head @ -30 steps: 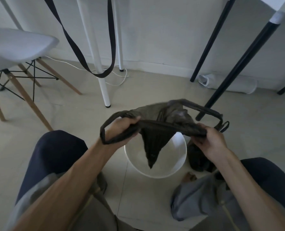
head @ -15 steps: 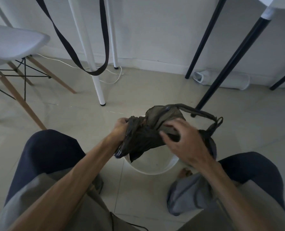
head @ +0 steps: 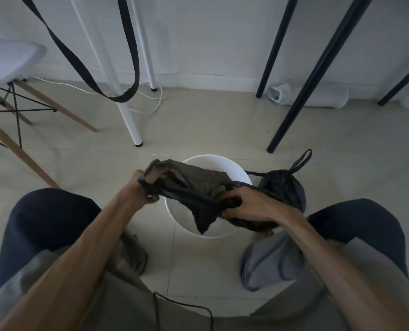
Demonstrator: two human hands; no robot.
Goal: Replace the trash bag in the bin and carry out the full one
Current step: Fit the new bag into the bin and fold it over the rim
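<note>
A round white bin [head: 232,166] stands on the floor between my knees. Above it I hold a crumpled dark empty trash bag [head: 198,187], one corner hanging down into the bin. My left hand [head: 144,187] grips the bag's left end, fingers curled into the plastic. My right hand [head: 251,206] clutches its right part over the bin's near right rim. A full dark trash bag [head: 282,185], tied at the top with a loop sticking up, sits on the floor against the bin's right side, partly hidden by my right hand.
A white table leg [head: 127,115] and a black table leg [head: 301,91] stand just beyond the bin. A white chair with wooden legs [head: 12,91] is at the left. A black strap [head: 127,68] hangs down. A white cable [head: 146,103] lies along the wall.
My right hand has slid from the bag's middle to its right part, spreading the bag wider over the bin. The view shifted, so the full bag now shows beside the bin.
</note>
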